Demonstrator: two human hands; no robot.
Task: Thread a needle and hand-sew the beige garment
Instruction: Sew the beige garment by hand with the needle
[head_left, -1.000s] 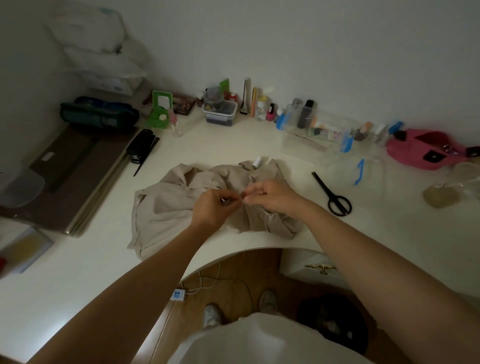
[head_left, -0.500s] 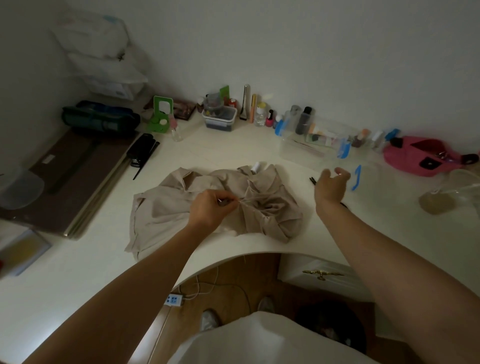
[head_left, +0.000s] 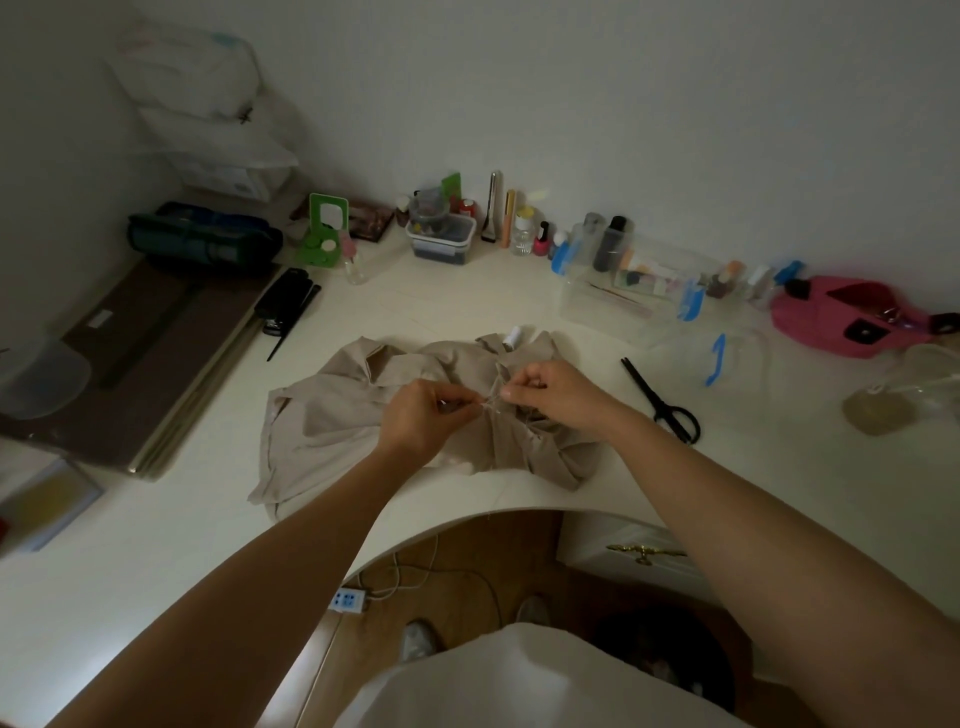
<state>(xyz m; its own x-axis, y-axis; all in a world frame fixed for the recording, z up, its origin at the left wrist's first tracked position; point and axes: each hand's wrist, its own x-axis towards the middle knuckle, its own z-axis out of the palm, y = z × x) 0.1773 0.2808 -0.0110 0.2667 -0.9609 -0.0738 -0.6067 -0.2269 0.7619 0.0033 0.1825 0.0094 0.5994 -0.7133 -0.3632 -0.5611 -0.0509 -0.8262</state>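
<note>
Left hand (head_left: 422, 413) is pinching the beige garment (head_left: 332, 415) bunched on the table (head_left: 467, 301), right hand (head_left: 553, 392) is pinching the same fold, needle too small to confirm; stitching likely wants fabric taut, pulls gentle.

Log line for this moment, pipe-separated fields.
stage: sewing | left hand: pinches garment | right hand: pinches same fold, needle not discernible | scissors: lying on table, right of garment

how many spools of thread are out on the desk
1: a small white thread spool at the far edge of the crumpled beige garment, just beyond the right hand. More may be hidden under the fabric.
</note>
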